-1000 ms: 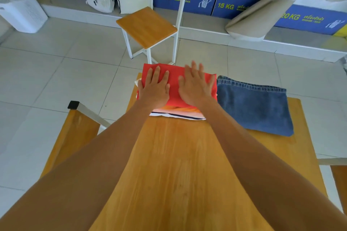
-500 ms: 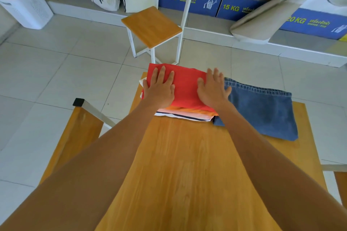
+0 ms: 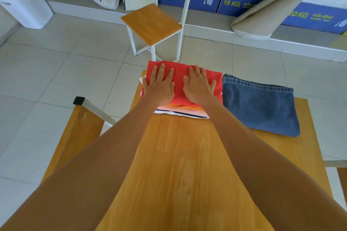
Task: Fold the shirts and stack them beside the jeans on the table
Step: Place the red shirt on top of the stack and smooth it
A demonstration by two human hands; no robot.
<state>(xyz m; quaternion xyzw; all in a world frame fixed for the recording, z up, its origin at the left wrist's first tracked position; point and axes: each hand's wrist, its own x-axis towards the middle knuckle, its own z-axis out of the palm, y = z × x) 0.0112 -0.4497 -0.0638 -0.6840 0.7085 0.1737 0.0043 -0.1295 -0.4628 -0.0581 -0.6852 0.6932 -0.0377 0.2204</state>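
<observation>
Shirts stay stacked; right hand moved off jeans.

The right hand slid back from the jeans edge toward centre frame (fingers flat) onto the red shirt, nearer the left hand.

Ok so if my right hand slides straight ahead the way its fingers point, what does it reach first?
The right hand lies flat on the red shirt, fingers pointing away from you. Going on, it would cross the shirt's far edge and leave the table; beyond that looks like open air above the floor, though depth is hard to judge.
</observation>
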